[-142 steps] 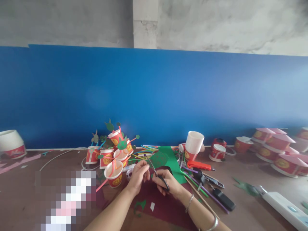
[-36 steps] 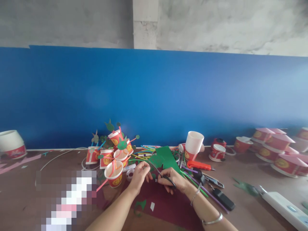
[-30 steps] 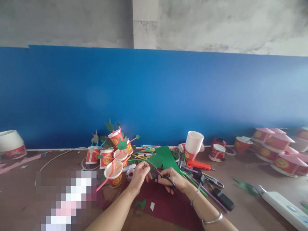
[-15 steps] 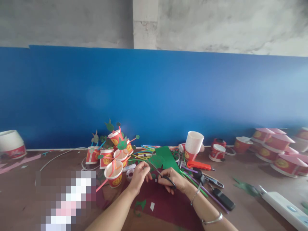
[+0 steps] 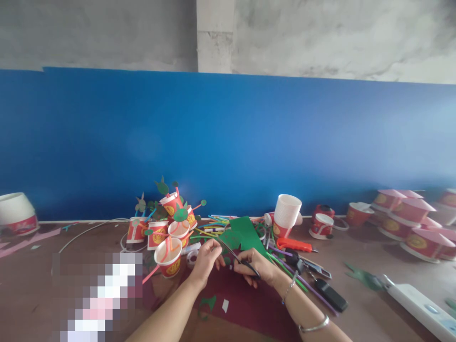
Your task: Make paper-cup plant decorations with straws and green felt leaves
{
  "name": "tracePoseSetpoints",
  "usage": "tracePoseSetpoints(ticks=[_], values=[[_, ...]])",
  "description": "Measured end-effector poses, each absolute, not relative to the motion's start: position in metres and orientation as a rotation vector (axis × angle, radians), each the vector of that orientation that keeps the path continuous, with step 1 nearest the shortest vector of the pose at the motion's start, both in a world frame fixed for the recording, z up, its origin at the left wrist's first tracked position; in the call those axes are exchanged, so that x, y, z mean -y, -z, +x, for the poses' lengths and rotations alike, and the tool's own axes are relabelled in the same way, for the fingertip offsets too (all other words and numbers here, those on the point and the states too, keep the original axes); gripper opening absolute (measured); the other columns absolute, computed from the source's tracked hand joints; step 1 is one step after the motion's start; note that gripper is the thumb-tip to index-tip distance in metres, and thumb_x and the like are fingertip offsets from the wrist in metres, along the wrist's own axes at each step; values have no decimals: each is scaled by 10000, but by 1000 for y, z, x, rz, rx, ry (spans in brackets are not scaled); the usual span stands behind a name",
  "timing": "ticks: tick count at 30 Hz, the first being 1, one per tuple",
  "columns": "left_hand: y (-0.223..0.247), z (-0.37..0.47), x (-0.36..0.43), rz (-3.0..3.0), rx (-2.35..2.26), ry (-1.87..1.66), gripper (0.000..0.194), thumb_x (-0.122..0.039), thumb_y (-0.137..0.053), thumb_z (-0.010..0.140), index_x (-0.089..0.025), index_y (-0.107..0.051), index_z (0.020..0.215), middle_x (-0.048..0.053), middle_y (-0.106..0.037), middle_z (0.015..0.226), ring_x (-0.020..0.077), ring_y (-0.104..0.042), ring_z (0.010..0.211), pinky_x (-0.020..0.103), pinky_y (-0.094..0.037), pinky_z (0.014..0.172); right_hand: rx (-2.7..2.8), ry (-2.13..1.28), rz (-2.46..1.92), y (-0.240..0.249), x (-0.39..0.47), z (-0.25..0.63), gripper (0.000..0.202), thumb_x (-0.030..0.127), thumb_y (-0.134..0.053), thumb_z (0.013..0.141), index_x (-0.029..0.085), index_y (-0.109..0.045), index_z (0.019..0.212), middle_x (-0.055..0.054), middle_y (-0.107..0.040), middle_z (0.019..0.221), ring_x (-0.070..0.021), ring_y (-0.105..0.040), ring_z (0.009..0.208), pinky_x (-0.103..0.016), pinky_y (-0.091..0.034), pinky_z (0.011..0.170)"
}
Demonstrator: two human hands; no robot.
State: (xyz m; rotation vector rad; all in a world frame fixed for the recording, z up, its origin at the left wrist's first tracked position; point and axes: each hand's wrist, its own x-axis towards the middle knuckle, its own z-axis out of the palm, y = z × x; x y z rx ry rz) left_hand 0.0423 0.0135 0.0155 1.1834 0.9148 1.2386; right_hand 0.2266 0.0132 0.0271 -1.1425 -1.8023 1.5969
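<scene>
My right hand (image 5: 253,267) is closed round the dark handles of a pair of scissors (image 5: 231,251), whose blades point up and left. Close to the blade tips, my left hand (image 5: 207,259) has thumb and finger pinched together; whatever they hold is too small or hidden to make out. Just beyond both hands lie green paper sheets (image 5: 245,232). Under them spreads a dark red sheet (image 5: 245,308), bearing a cut green paper scrap (image 5: 207,306) and a small white piece (image 5: 225,305).
Paper cups with straws and green cutouts (image 5: 168,256) cluster on the left, near a tape roll (image 5: 192,258). To the right are stacked white cups (image 5: 288,211), an orange utility knife (image 5: 295,244), a black key fob (image 5: 331,294) and a white power strip (image 5: 420,304). A blue panel (image 5: 228,142) stands behind.
</scene>
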Motion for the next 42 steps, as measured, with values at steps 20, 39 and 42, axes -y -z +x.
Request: tracePoseSetpoints(ticks=[20,39,42], values=[[-15,42,-14,1176,-934,-1240,179,-340,-557,711,-183,-476,677,-30,-568,423,93,-458,371,183,-301,404,1826,-1533,-1161,-22,-15,226,370,498,-651,697,135,-582,683,55,-519,372,-55,-412,267,-146,-327,289],[-22,47,-6,1381,-949,-1044,202,-377,-541,751,-190,-503,684,-40,-517,454,102,-421,404,209,-275,429,1288,-1223,-1161,-22,-17,210,313,458,-618,678,180,-474,663,51,-546,401,-72,-461,287,-136,-201,269],[-26,47,-3,1580,-967,-1132,134,-223,-532,707,-178,-476,594,-4,-527,654,114,-468,571,226,-335,541,1237,-1176,-1157,-24,-19,214,301,438,-609,668,187,-448,624,57,-527,383,-68,-445,276,-139,-199,265]])
